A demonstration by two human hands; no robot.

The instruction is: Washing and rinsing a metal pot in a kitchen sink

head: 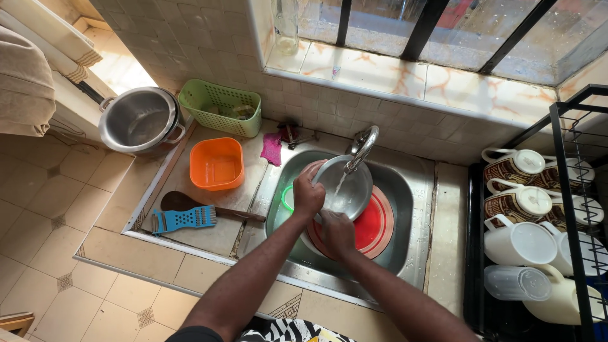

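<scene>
My left hand (pixel 308 193) grips the left rim of a steel bowl (pixel 347 189), held tilted under the running tap (pixel 362 147) over the steel sink (pixel 405 183). Water streams into the bowl. My right hand (pixel 337 231) is closed on the bowl's lower edge, fingers curled against it. Beneath the bowl lies a red round plate (pixel 375 227), and a green rim (pixel 287 197) shows at the sink's left side.
On the counter to the left sit an orange square tub (pixel 216 163), a green basket (pixel 220 106), a steel pot (pixel 140 120), a wooden spoon (pixel 183 202), a blue grater (pixel 183 219) and a pink cloth (pixel 272 148). Mugs and jugs (pixel 519 221) fill a black rack on the right.
</scene>
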